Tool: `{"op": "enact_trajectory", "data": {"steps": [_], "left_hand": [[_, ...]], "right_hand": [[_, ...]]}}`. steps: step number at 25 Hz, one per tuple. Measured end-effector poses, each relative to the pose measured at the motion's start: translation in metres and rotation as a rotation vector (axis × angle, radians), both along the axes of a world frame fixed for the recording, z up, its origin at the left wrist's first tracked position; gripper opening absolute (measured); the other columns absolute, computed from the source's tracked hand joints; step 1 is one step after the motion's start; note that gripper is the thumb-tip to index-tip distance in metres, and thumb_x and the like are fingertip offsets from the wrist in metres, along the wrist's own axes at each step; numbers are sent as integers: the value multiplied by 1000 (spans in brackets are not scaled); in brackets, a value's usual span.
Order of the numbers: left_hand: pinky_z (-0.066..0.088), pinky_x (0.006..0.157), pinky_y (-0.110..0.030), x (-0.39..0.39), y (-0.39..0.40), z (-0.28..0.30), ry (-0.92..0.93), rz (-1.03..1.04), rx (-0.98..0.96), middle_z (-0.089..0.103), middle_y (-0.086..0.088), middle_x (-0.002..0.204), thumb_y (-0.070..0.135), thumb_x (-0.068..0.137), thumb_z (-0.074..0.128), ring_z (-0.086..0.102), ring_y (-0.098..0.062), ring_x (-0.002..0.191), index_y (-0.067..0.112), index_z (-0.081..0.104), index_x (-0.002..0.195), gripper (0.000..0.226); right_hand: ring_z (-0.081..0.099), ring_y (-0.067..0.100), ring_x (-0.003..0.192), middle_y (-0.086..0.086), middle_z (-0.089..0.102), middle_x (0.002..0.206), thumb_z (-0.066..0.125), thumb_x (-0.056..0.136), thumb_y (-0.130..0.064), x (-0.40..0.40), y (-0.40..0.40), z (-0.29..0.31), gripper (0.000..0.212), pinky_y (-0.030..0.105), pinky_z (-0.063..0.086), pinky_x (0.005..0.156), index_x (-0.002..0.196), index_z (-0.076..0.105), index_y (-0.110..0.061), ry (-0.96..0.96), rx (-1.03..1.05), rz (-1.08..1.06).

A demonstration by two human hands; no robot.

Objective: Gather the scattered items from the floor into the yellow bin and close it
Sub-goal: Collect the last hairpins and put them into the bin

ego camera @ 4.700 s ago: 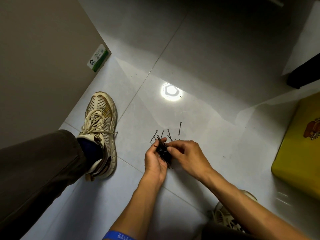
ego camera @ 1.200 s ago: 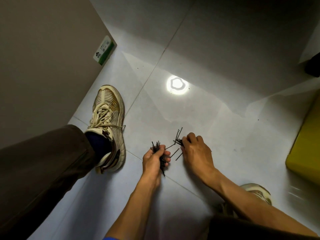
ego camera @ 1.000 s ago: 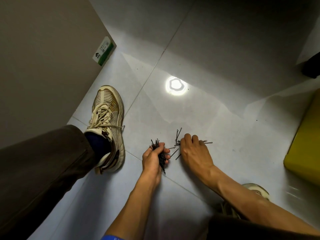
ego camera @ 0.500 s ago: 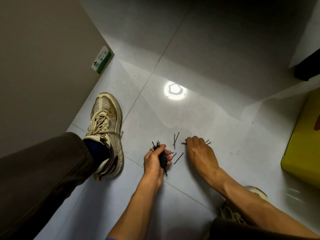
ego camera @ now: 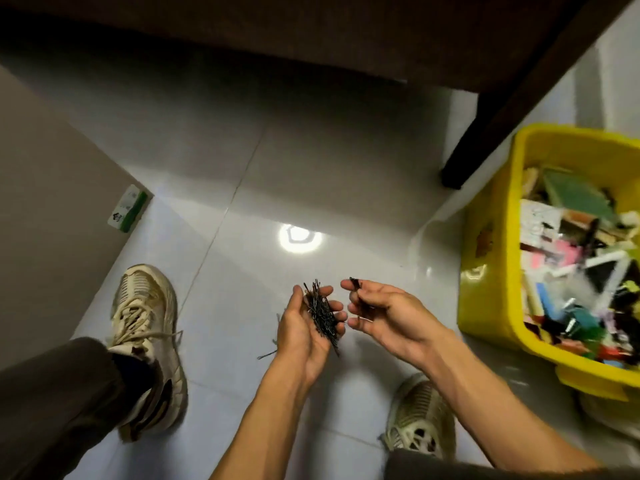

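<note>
Left of the yellow bin point(ego camera: 491, 271), the left hand point(ego camera: 304, 327) cups the hairpin bundle point(ego camera: 322, 315) while the right hand point(ego camera: 384, 313) pinches a few pins point(ego camera: 358, 296); merge them into one firm grip before tipping, and collect the stray pin point(ego camera: 267, 355) on the floor point(ego camera: 311, 188).

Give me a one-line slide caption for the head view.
Left hand cradles a bundle of black hairpins, right hand pinches a few more, beside the open, cluttered yellow bin.

Black hairpins point(ego camera: 322, 315) bundled in hand; yellow bin point(ego camera: 491, 271) open, full.
</note>
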State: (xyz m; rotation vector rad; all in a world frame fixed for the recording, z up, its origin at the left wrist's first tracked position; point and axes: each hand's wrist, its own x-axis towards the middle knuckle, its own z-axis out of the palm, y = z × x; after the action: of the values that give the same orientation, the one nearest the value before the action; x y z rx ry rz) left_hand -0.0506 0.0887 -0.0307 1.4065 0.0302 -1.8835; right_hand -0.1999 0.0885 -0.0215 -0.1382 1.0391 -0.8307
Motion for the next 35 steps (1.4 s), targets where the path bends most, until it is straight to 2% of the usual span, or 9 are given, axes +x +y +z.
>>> {"op": "enact_trajectory", "data": {"steps": [5,8,11,13,15,19,26,30,35], "left_hand": [[49,51,-26,-140,-15,84,148,-341,-175,64,-9,68,37,104,32,59,-17,56,7,61,107,42],[52,63,-31,-220,-11,123,184,-521,-215,69,-12,85,44,104,33,65,-20,73,7,60,109,46],[48,93,-43,-266,-5,135,178,-656,-228,62,-14,128,52,101,33,60,-26,114,8,53,132,58],[39,108,-47,-278,-5,134,177,-648,-219,48,-16,144,53,101,34,47,-31,132,5,40,145,65],[35,112,-46,-280,-9,128,179,-611,-218,43,-18,148,52,101,34,40,-32,138,3,37,146,67],[44,106,-42,-262,-8,119,138,-545,-295,59,-13,136,46,102,38,56,-27,125,9,47,140,54],[58,66,-28,-108,9,62,-247,-270,-269,77,-6,93,25,97,52,74,-19,83,15,68,111,23],[60,79,-37,-16,22,-7,-591,-248,-92,74,-7,94,16,92,57,72,-23,83,17,68,103,16],[44,94,-30,60,55,-73,-1279,-898,-200,47,3,126,27,86,67,46,-19,116,22,47,134,53]], "right_hand": [[66,22,75,9,67,82,46,96,-8,-112,35,92,24,32,55,66,100,68,-3,93,-79,-549],[66,23,89,12,70,98,43,99,-14,-176,62,121,25,34,52,86,108,64,-4,190,-88,-826],[56,23,120,11,64,125,37,101,-21,-214,77,132,29,41,33,114,113,60,-9,201,-121,-892],[42,23,136,12,49,145,35,101,-21,-224,78,133,41,41,24,118,137,48,-6,175,-143,-892],[34,26,142,14,37,153,35,101,-19,-226,77,129,49,40,25,118,148,33,-4,156,-158,-909],[48,25,133,14,51,143,36,102,-16,-212,77,111,44,37,38,111,143,42,-3,142,-231,-883],[72,28,95,11,74,106,48,99,-16,-84,62,59,26,35,59,80,110,70,-9,273,-242,-222],[70,16,80,1,74,96,64,90,-12,-15,55,-13,17,36,57,76,104,71,-17,734,-230,340],[57,27,101,1,55,132,53,93,-14,13,37,-85,40,35,50,79,133,54,-18,1460,-786,943]]}}
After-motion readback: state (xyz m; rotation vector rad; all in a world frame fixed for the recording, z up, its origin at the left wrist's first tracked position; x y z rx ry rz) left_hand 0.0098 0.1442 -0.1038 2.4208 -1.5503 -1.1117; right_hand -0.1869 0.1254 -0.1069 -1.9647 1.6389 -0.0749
